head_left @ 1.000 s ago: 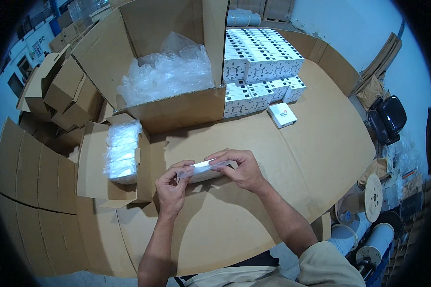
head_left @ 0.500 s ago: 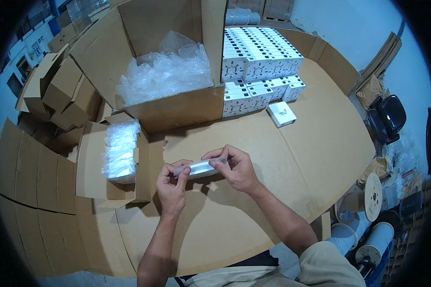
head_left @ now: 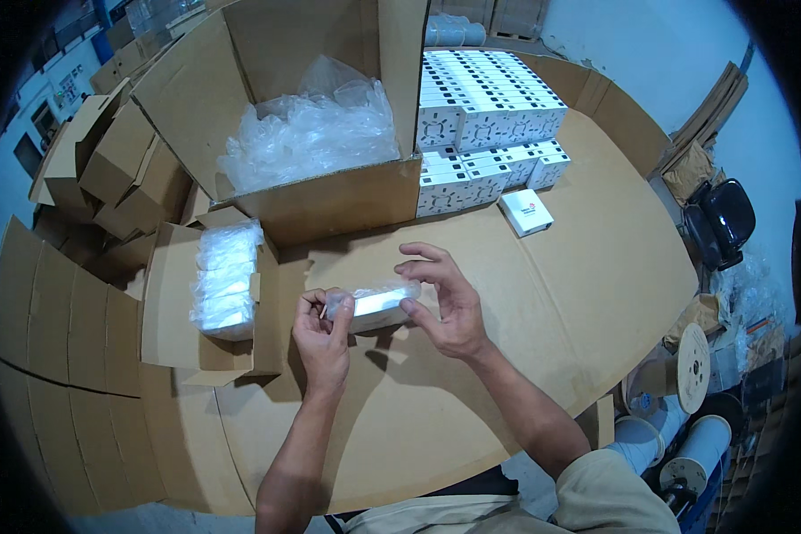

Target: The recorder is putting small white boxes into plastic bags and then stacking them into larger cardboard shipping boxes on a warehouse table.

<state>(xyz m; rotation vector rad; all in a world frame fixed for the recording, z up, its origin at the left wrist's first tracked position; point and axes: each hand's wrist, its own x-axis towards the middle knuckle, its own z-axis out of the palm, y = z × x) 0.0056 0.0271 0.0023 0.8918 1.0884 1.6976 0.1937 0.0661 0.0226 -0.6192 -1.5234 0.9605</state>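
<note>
A small white box in clear plastic wrap (head_left: 381, 305) is held just over the cardboard-covered table. My left hand (head_left: 323, 334) pinches its left end between thumb and fingers. At the other end, my right hand (head_left: 445, 303) has its fingers spread, with the thumb close to or touching the wrap. To the left stands an open carton (head_left: 171, 303) holding a row of plastic-wrapped white boxes (head_left: 227, 280). One unwrapped white box (head_left: 526, 213) lies by itself farther off to the right.
A large open carton (head_left: 329, 200) full of crumpled clear plastic bags (head_left: 316, 133) stands at the back. Beside it, white boxes (head_left: 494, 111) are stacked in rows. Brown cartons (head_left: 120, 169) crowd the far left, and spools (head_left: 692, 365) stand beyond the table's right edge.
My right hand has opened and lifted its fingers off the wrapped box's right end. More of the box's white face shows now. My left hand keeps its pinch.
</note>
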